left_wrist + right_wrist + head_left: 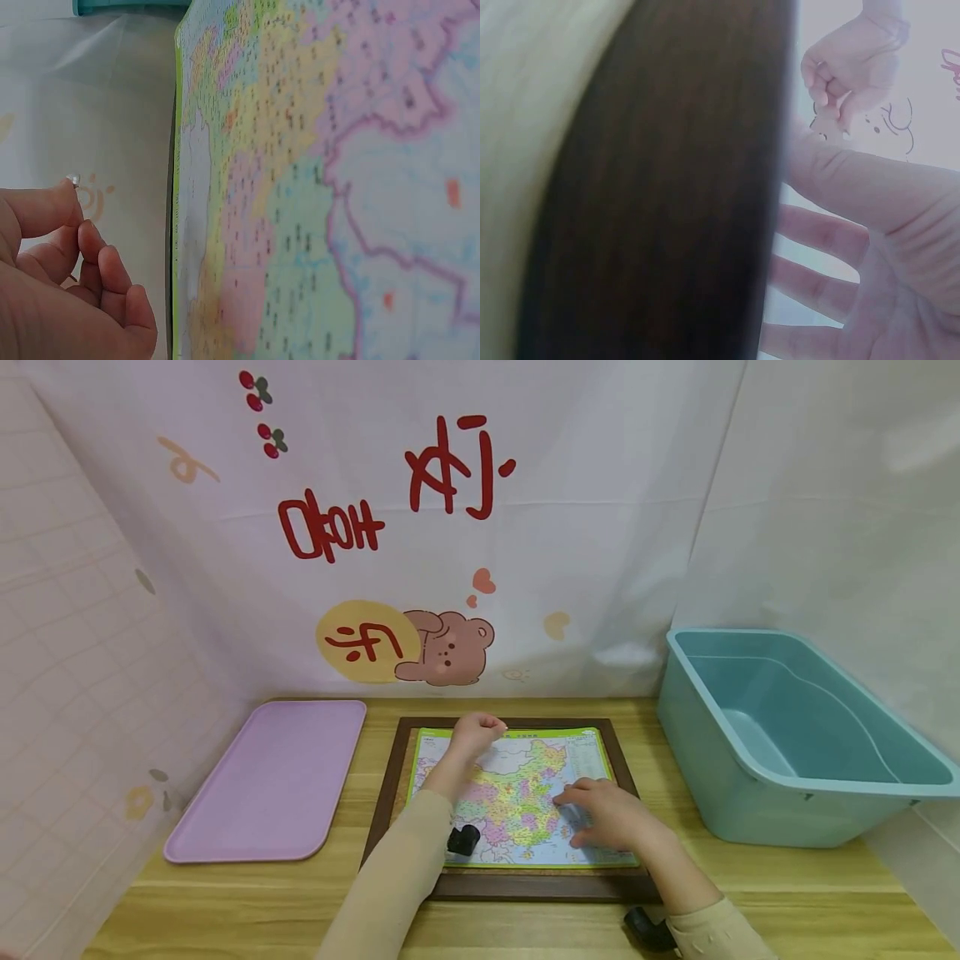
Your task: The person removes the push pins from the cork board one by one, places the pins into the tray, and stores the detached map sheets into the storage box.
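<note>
Looking at a thin, smooth printed map of China [525, 810] with a lime-green border, lying flat on a cork-brown board inside a dark brown wooden-looking frame [525, 887], out on a wood-grain table [540, 935]. Got a lilac tray [300, 777] to the left, flat with rounded corners and a low rim, and a deep teal plastic bin [720, 777] to the right with a flared lip. Also seeing a creased white backdrop [600, 568] behind, printed with a bear [450, 647] and red characters. Losing part of the map's left side behind a beige sleeve [405, 868] and a black wrist device [467, 839]. With the left hand [476, 735], pinching a tiny shiny whitish piece [73, 180], too small to name, above the map's top part, other fingers curled in. With the right hand [603, 814], hovering or resting over the lower right of the map, can't tell which, fingers spread, loose and free of any grip.
</note>
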`<control>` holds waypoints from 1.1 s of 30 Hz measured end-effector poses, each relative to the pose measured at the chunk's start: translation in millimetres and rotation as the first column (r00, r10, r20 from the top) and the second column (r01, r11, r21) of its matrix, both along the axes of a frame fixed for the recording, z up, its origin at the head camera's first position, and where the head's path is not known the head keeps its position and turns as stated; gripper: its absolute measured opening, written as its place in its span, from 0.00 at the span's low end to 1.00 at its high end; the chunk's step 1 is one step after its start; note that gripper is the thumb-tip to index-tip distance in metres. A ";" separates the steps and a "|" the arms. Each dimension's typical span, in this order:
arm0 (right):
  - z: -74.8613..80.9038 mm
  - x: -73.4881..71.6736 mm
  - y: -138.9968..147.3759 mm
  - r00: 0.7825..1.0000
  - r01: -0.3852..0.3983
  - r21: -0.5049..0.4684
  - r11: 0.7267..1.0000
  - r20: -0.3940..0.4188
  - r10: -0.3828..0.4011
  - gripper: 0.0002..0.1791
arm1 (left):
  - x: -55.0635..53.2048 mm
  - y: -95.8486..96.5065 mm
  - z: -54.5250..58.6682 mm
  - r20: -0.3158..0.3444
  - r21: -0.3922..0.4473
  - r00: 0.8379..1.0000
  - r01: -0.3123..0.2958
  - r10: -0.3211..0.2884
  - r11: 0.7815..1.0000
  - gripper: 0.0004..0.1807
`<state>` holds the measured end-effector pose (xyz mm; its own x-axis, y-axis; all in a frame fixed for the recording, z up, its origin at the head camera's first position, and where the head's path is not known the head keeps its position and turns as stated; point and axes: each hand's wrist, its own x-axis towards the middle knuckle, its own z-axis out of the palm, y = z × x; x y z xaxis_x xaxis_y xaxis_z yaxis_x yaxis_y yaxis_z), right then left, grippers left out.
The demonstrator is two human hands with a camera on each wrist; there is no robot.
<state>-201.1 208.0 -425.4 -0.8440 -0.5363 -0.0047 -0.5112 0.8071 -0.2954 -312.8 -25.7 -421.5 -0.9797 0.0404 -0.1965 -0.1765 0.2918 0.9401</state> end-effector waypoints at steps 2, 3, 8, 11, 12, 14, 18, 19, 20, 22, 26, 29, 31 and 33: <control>0.7 0.7 0.0 1.000 -0.004 -0.003 1.000 0.000 0.004 0.31 | 2.5 -2.0 2.1 0.000 0.009 1.000 0.005 -0.005 1.000 0.06; 1.0 0.9 0.0 1.000 -0.006 -0.005 1.000 0.001 0.006 0.31 | 4.1 -3.2 3.3 -0.007 0.002 1.000 0.013 -0.013 1.000 0.06; 1.4 1.6 0.8 1.000 -0.021 -0.015 1.000 -0.007 0.021 0.31 | 9.4 -10.9 10.0 -0.052 -0.060 0.998 0.037 -0.040 0.997 0.08; 1.2 1.4 1.3 0.999 -0.029 -0.020 0.999 -0.013 0.029 0.31 | 11.0 -15.7 13.3 -0.071 -0.087 0.997 0.036 -0.043 0.996 0.08; 0.8 1.3 1.6 0.999 -0.032 -0.019 0.999 -0.016 0.032 0.31 | 11.2 -17.4 13.7 -0.082 -0.100 0.996 0.036 -0.044 0.994 0.08; 0.6 1.3 1.9 0.999 -0.035 -0.019 0.999 -0.017 0.034 0.31 | 12.2 -21.2 15.2 -0.100 -0.117 0.994 0.033 -0.045 0.993 0.08; 0.3 1.5 2.2 0.999 -0.035 -0.019 0.999 -0.015 0.035 0.31 | 15.1 -29.3 18.2 -0.132 -0.142 0.991 0.016 -0.035 0.990 0.08; 0.3 1.5 2.1 0.999 -0.035 -0.019 0.999 -0.014 0.035 0.31 | 15.6 -31.6 18.6 -0.141 -0.151 0.989 0.011 -0.032 0.988 0.08; 0.4 1.6 2.0 0.999 -0.035 -0.020 0.999 -0.014 0.035 0.31 | 16.3 -33.8 18.9 -0.144 -0.153 0.989 0.005 -0.027 0.988 0.08; 0.4 1.8 1.9 0.999 -0.035 -0.021 0.999 -0.013 0.034 0.31 | 17.0 -38.6 19.2 -0.148 -0.155 0.989 -0.002 -0.021 0.988 0.08; 0.7 2.3 1.8 0.999 -0.030 -0.020 0.999 -0.017 0.030 0.31 | 18.6 -49.4 21.1 -0.160 -0.170 0.987 -0.016 -0.012 0.985 0.09; 0.6 2.4 1.8 0.999 -0.029 -0.017 0.999 -0.023 0.028 0.32 | 18.0 -59.1 22.1 -0.163 -0.173 0.987 -0.035 0.007 0.984 0.09; 0.4 2.3 1.6 0.999 -0.029 -0.016 0.999 -0.023 0.028 0.32 | 15.8 -66.2 21.0 -0.168 -0.169 0.986 -0.049 0.021 0.984 0.10; 0.1 2.2 1.4 0.999 -0.029 -0.015 0.999 -0.021 0.028 0.32 | 13.5 -73.9 19.9 -0.161 -0.147 0.986 -0.065 0.041 0.987 0.10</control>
